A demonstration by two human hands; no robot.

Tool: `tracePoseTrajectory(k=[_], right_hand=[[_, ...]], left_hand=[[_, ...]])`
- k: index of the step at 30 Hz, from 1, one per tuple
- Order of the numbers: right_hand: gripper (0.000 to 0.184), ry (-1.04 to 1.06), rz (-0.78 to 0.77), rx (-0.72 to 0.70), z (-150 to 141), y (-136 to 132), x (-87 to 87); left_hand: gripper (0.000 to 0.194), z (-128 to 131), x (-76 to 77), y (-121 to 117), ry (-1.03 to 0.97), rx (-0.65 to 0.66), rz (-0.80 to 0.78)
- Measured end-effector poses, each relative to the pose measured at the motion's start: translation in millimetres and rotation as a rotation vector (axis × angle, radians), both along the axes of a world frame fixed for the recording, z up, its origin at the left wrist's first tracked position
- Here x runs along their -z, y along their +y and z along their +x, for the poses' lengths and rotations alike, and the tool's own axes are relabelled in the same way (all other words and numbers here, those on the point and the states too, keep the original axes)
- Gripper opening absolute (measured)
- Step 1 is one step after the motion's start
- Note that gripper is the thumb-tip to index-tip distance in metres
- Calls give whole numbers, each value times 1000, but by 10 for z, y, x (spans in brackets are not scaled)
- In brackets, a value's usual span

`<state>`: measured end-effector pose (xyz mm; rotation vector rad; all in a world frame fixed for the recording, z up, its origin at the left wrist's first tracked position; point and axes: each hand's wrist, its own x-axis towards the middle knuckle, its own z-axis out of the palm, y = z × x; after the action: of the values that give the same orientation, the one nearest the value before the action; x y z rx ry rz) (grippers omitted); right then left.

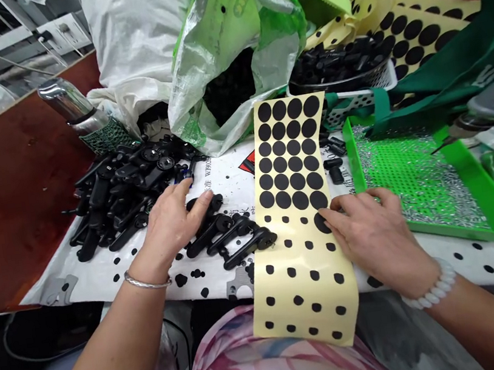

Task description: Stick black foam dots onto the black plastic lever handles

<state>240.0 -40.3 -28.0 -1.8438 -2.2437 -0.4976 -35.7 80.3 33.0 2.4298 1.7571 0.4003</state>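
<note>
**Where does the sheet of black adhesive dots (304,281) lie?**
Flat on the white printed liner (228,178), running near to far; large dots fill its far half; small ones dot its near half.

**And the right hand (377,240)?**
Open, not clenched; its fingertips (337,204) rest at the sheet's right edge, beside one large dot (321,223); I cannot tell whether they grip it.

**The left hand (173,227)?**
Loose and open; its fingers lie on black plastic handles (231,236), grasping nothing; a bigger pile of handles (124,196) lies left.

**What's to the right?**
A green tray of silver screws (416,179); well clear of the fingers.
</note>
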Motion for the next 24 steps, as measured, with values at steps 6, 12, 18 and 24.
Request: tracePoseTrajectory(k=[6, 12, 18, 24], right_hand=[[23, 57, -93, -39, 66, 118, -84], [22, 73, -205, -32, 130, 326, -133], [28, -20, -140, -47, 52, 212, -110], [22, -43, 65, -188, 0, -139, 13]], left_hand=[[63, 661, -48, -390, -25, 711, -123], [69, 1010, 141, -498, 178, 768, -177], [71, 1004, 193, -475, 200, 753, -190], [69, 991, 237, -477, 151, 749, -161]])
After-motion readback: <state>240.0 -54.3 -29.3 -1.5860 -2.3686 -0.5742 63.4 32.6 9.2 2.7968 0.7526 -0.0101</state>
